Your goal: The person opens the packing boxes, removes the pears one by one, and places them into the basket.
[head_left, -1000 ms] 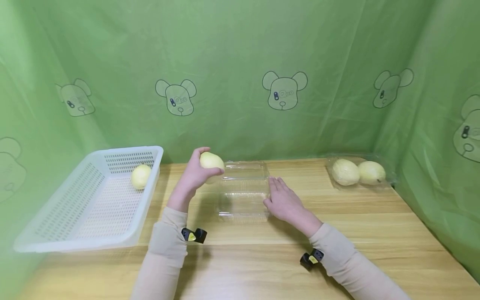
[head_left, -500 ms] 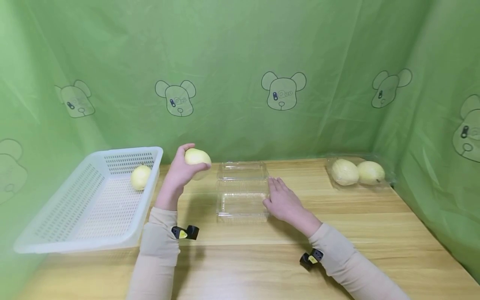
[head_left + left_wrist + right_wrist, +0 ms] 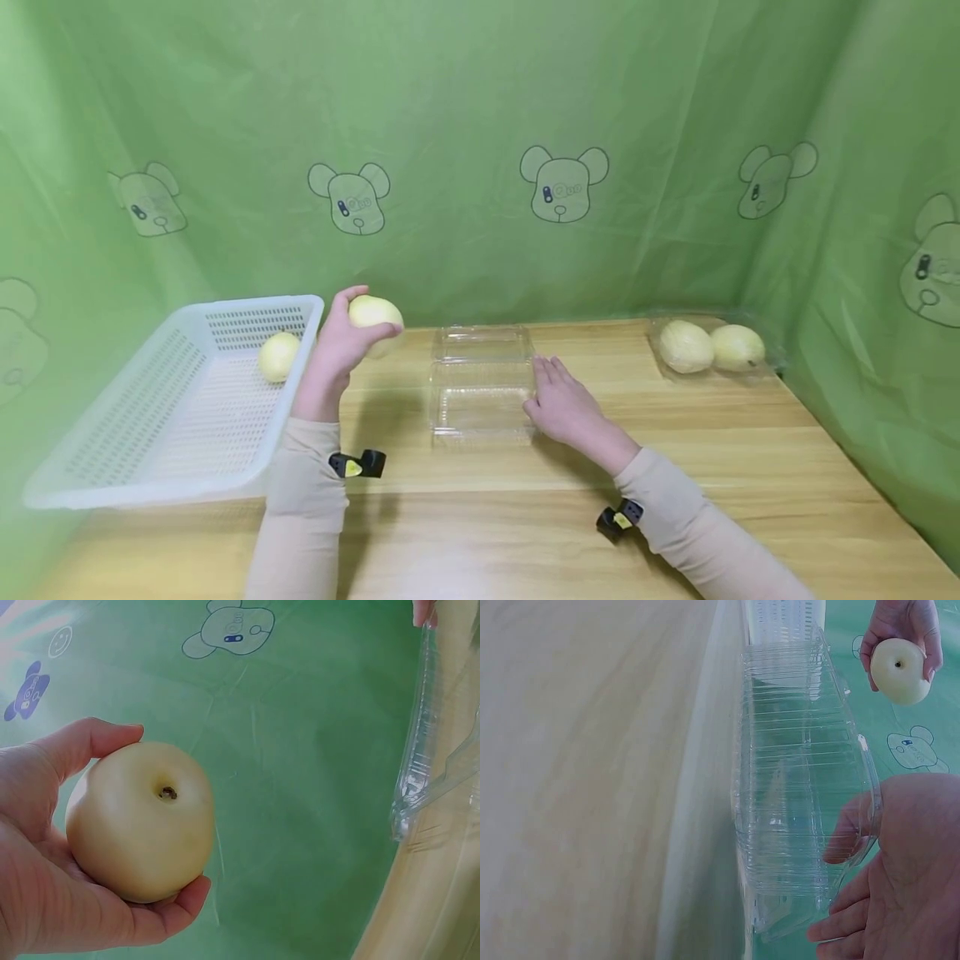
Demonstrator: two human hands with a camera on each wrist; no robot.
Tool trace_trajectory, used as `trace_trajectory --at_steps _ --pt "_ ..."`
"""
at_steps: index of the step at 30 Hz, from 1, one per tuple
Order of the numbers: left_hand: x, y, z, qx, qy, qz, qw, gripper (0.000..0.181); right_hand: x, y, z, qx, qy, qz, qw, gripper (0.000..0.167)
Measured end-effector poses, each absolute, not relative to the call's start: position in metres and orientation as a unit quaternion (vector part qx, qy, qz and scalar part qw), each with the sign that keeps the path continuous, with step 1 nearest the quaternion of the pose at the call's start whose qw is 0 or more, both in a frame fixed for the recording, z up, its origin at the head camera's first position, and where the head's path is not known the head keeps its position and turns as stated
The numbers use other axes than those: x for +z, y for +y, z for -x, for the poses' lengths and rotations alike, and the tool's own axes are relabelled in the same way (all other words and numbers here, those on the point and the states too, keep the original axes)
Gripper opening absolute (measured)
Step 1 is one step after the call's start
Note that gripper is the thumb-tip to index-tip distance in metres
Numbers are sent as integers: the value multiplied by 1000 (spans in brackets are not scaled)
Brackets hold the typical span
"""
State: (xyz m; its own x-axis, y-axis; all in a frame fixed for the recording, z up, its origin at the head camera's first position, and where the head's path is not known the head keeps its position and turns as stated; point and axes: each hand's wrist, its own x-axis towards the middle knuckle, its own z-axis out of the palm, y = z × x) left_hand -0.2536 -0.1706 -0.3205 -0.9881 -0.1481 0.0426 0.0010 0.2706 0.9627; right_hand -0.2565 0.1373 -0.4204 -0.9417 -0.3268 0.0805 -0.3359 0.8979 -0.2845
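My left hand grips a round pale-yellow pear above the table, between the basket and an unfolded clear plastic clamshell box. In the left wrist view, the thumb and fingers curl round the pear, with its dark, hollowed end showing. My right hand is at the box's right side. The right wrist view has its thumb over the rim, seen through the clear wall of the box, and its fingers along the outside. Part of that hold is hard to make out through the plastic.
At left stands a white perforated basket with one pear in it. Toward the back right, a clear package holds two pears. All of it rests on a wooden table, with green printed curtains behind and at both sides.
My left hand, with the pear in it, has moved left, away from the clamshell box toward the basket. The right hand stays at the box's right side.
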Motion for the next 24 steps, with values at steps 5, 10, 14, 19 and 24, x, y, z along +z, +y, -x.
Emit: trace_trajectory --at_steps 5,10,14,19,24 --pt "-319 -176 251 -610 -788 -50 68 90 -421 136 256 148 -974 -172 17 71" --pt "-314 -182 247 -596 -798 -55 67 90 -422 135 256 145 -974 -171 17 71" --pt "-306 -187 243 -597 -797 -53 69 92 -422 135 256 143 -975 -168 18 71" --pt "-300 -194 239 -592 -800 -55 75 93 -420 135 255 143 -975 -167 17 71" --pt "-294 -201 237 -581 -808 -51 83 92 -420 136 255 144 -975 -167 17 71"
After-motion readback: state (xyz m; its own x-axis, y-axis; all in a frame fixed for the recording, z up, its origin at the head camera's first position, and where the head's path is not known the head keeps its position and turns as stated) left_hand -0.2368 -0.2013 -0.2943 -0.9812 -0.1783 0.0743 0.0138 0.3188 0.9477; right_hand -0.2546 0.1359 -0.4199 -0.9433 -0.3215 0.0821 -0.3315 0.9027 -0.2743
